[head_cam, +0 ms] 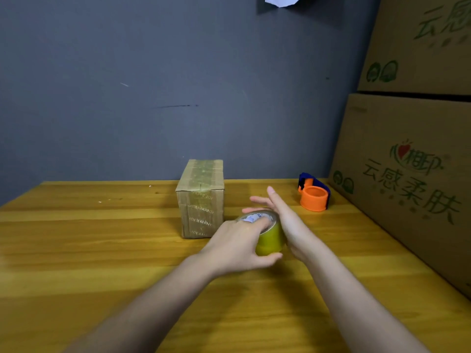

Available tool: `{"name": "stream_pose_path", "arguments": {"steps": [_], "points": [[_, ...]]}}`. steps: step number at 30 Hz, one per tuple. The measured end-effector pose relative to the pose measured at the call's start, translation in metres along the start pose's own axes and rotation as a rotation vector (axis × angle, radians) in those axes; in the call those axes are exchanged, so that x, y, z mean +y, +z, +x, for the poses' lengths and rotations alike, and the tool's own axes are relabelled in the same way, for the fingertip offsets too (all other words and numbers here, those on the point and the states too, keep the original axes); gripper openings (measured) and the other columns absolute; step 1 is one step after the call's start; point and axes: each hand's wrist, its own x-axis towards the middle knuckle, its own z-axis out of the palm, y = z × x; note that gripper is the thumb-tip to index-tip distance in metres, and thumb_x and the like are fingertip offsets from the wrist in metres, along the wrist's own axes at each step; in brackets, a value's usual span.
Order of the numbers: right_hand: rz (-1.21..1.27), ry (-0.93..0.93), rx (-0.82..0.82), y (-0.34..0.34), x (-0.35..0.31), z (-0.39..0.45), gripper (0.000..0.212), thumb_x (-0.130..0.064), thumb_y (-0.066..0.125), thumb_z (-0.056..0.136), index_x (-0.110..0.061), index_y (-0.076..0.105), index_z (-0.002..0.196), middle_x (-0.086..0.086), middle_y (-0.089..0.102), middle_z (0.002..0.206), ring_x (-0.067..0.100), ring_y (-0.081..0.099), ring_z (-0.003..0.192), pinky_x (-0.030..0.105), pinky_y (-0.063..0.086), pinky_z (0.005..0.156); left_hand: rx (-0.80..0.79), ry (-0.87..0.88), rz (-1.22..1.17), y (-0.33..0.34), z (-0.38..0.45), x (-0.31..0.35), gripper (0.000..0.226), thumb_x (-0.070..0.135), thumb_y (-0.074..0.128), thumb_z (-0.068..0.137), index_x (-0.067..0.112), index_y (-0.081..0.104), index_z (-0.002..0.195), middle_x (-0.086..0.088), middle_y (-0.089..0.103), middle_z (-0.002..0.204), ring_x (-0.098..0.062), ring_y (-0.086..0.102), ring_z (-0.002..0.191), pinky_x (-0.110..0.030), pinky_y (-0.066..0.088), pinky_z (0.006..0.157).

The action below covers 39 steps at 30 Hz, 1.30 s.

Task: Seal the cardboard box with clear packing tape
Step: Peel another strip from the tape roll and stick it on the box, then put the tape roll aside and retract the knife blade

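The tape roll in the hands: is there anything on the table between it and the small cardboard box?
Nothing visible. The tape roll, held between the left hand and right hand, sits just right of the cardboard box, with bare table between. The orange dispenser lies off to the right.

Packing room: stacked printed cartons [407, 154] beside a wooden table [102, 250].
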Motion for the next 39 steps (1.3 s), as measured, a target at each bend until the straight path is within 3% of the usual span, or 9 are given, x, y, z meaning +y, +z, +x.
{"name": "stream_pose_path", "arguments": {"steps": [6,11,13,15,18,22,29,32,39], "points": [[-0.012,0.053,-0.046,-0.016,-0.010,0.004,0.064,-0.062,0.032,0.091,-0.015,0.071,0.108,0.008,0.073,0.107,0.023,0.067,0.104,0.036,0.051,0.094,0.021,0.099,0.052,-0.002,0.013,0.003,0.044,0.051,0.059,0.079,0.018,0.052,0.107,-0.003,0.065,0.103,-0.025,0.060,0.089,-0.027,0.032,0.062],[-0.043,0.065,0.029,-0.025,-0.002,0.014,0.060,-0.061,0.037,0.090,-0.019,0.050,0.132,-0.001,0.058,0.128,0.015,0.055,0.116,0.031,0.039,0.103,-0.049,0.070,0.132,0.012,0.021,-0.010,0.043,0.054,0.048,0.086,0.020,0.045,0.113,-0.004,0.065,0.103,-0.028,0.062,0.091,-0.030,0.036,0.064],[-0.194,0.011,0.194,-0.030,0.001,0.020,0.053,-0.052,0.043,0.092,-0.016,0.046,0.131,0.000,0.053,0.130,0.014,0.049,0.116,0.027,0.035,0.097,-0.077,0.035,0.162,0.018,0.029,-0.017,0.041,0.050,0.043,0.091,0.018,0.043,0.117,-0.008,0.064,0.107,-0.031,0.061,0.096,-0.034,0.041,0.072],[-0.299,-0.055,0.319,-0.036,0.008,0.030,0.044,-0.041,0.053,0.091,-0.012,0.052,0.124,0.004,0.057,0.126,0.018,0.052,0.116,0.029,0.039,0.096,-0.083,0.019,0.182,0.025,0.041,-0.022,0.041,0.044,0.044,0.093,0.016,0.042,0.123,-0.009,0.062,0.119,-0.029,0.058,0.110,-0.036,0.040,0.089],[-0.358,-0.078,0.373,-0.042,0.016,0.041,0.042,-0.030,0.058,0.089,-0.012,0.052,0.127,0.006,0.057,0.129,0.021,0.052,0.120,0.038,0.042,0.103,-0.051,-0.014,0.168,0.038,0.062,-0.026,0.039,0.035,0.048,0.092,0.016,0.044,0.126,-0.003,0.059,0.129,-0.021,0.052,0.122,-0.036,0.030,0.102],[-0.375,-0.081,0.419,-0.059,0.024,0.056,0.046,-0.023,0.054,0.092,-0.013,0.045,0.136,0.008,0.051,0.139,0.023,0.046,0.127,0.041,0.038,0.108,-0.017,-0.059,0.232,0.061,0.089,-0.028,0.035,0.028,0.052,0.089,0.018,0.049,0.123,-0.002,0.059,0.128,-0.022,0.047,0.124,-0.039,0.022,0.109],[-0.225,-0.011,0.344,-0.099,0.042,0.079,0.050,-0.012,0.050,0.095,-0.010,0.035,0.143,0.010,0.045,0.144,0.022,0.043,0.132,0.030,0.034,0.105,-0.098,-0.205,0.117,0.096,0.127,-0.044,0.036,0.020,0.056,0.090,0.018,0.049,0.125,-0.005,0.055,0.132,-0.023,0.039,0.129,-0.043,0.042,0.097],[-0.226,-0.024,0.326,-0.115,0.049,0.088,0.043,-0.009,0.044,0.096,-0.011,0.041,0.140,0.008,0.047,0.143,0.019,0.044,0.131,0.028,0.034,0.104,-0.113,-0.217,0.059,0.106,0.141,-0.049,0.037,0.018,0.055,0.090,0.017,0.048,0.126,-0.006,0.052,0.133,-0.022,0.037,0.131,-0.043,0.045,0.098],[-0.259,0.042,0.318,-0.119,0.074,0.102,0.050,-0.011,0.045,0.095,-0.013,0.034,0.144,0.007,0.035,0.150,0.020,0.037,0.135,0.028,0.029,0.107,-0.235,-0.201,0.035,0.123,0.157,-0.054,0.042,0.016,0.054,0.090,0.016,0.046,0.130,-0.009,0.050,0.135,-0.024,0.034,0.133,-0.044,0.045,0.099]]}}
